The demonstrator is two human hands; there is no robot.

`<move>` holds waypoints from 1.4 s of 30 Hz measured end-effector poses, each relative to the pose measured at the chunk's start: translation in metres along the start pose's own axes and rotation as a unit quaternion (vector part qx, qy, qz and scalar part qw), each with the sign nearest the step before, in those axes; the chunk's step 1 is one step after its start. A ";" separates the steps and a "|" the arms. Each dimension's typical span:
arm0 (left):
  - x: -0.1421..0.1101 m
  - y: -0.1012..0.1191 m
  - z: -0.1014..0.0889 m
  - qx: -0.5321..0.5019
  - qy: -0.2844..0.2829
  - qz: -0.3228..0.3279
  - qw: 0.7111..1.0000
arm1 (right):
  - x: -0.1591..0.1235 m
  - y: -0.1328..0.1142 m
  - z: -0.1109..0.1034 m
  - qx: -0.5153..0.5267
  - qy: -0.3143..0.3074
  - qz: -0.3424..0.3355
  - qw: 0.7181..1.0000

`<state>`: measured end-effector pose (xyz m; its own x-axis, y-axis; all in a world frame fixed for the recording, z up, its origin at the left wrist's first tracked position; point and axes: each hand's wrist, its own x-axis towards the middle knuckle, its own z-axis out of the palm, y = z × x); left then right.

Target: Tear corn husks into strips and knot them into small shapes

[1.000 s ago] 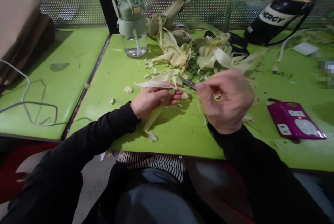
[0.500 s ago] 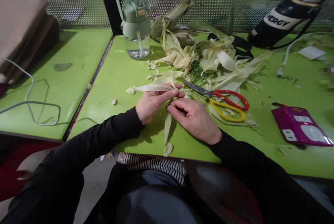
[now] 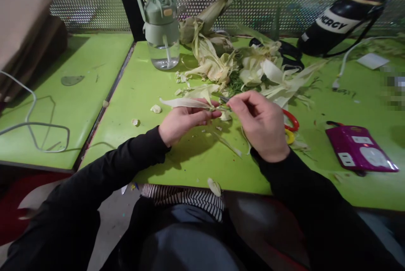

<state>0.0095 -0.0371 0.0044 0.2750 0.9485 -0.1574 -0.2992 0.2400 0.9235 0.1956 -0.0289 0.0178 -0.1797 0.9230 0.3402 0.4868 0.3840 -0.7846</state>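
My left hand is closed in a pinch, thumb against fingers, on a pale corn husk whose long end points left and whose gathered part sits at the fingertips. My right hand is raised just to the right, thumb and forefinger pressed together. A thin husk strip hangs in a loop below it and seems to run up into its grip. Behind this hand lie scissors with one red and one yellow handle, mostly hidden; only the blade tip and handle ends show.
A heap of corn husks lies behind my hands, with a water bottle to its left. A black bottle leans at the back right. A purple power strip is at right. Husk scraps lie near the front edge.
My right hand has moved up and right, away from my left hand, and now covers much of the scissors. The strip that hung between my hands has swung right with it.
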 end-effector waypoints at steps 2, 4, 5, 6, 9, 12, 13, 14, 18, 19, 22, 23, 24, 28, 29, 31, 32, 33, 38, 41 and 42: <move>-0.001 -0.001 0.000 0.019 -0.023 -0.007 1.000 | 0.007 0.005 -0.002 -0.004 -0.034 0.023 0.999; -0.002 -0.003 0.001 0.042 -0.047 -0.004 0.998 | 0.011 0.010 0.000 0.028 -0.083 0.033 0.996; -0.003 -0.004 0.002 0.052 -0.056 -0.002 0.997 | 0.012 0.011 0.001 0.057 -0.100 0.040 0.992; -0.004 -0.005 0.003 0.059 -0.063 -0.001 0.996 | 0.012 0.012 0.003 0.091 -0.110 0.049 0.989; -0.008 -0.006 0.007 0.052 -0.076 -0.008 0.996 | 0.009 0.011 0.007 0.175 -0.105 0.077 0.976; -0.009 -0.006 0.009 0.045 -0.081 -0.010 0.996 | 0.007 0.009 0.007 0.191 -0.135 0.087 0.968; -0.009 -0.007 0.009 0.050 -0.080 -0.005 0.996 | 0.006 0.009 0.007 0.192 -0.144 0.090 0.966; -0.009 -0.007 0.009 0.056 -0.079 0.001 0.995 | 0.005 0.008 0.007 0.197 -0.149 0.093 0.965; -0.008 -0.011 0.008 0.053 -0.083 0.017 0.995 | 0.003 0.006 0.009 0.228 -0.110 0.090 0.963; -0.008 -0.012 0.008 0.049 -0.084 0.014 0.995 | 0.003 0.005 0.010 0.232 -0.107 0.088 0.963; -0.010 -0.013 0.011 0.045 -0.088 -0.007 0.995 | 0.000 0.004 0.012 0.237 -0.109 0.090 0.961; -0.011 -0.013 0.012 0.044 -0.093 -0.013 0.995 | 0.000 0.004 0.013 0.236 -0.107 0.093 0.961; -0.011 -0.014 0.012 0.043 -0.099 -0.018 0.994 | -0.001 0.004 0.014 0.237 -0.104 0.096 0.961; -0.013 -0.013 0.012 0.045 -0.104 -0.038 0.993 | -0.001 0.006 0.014 0.222 -0.113 0.100 0.963; -0.012 -0.012 0.012 0.040 -0.098 -0.047 0.993 | 0.000 0.007 0.013 0.205 -0.108 0.092 0.968; -0.012 -0.010 0.011 0.018 -0.083 -0.068 0.994 | 0.002 0.008 0.009 0.155 -0.065 0.059 0.984; -0.012 -0.009 0.010 0.004 -0.077 -0.078 0.994 | 0.003 0.008 0.007 0.126 -0.032 0.033 0.991; -0.011 -0.009 0.009 -0.008 -0.074 -0.084 0.994 | 0.003 0.008 0.005 0.097 -0.003 -0.001 0.995; -0.007 -0.017 0.006 0.017 -0.069 -0.058 0.996 | 0.005 0.006 0.001 -0.037 -0.065 -0.154 0.985; -0.007 -0.021 0.005 0.056 -0.117 -0.062 0.990 | 0.007 0.006 0.001 -0.013 -0.108 -0.129 0.986; -0.007 -0.021 0.005 0.068 -0.127 -0.063 0.988 | 0.008 0.006 0.000 0.012 -0.116 -0.105 0.988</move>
<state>0.0186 -0.0495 -0.0118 0.5284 0.8257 -0.1975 -0.1270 0.3068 0.9432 0.1967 -0.0193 0.0155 -0.4672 0.8030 0.3700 0.3987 0.5649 -0.7224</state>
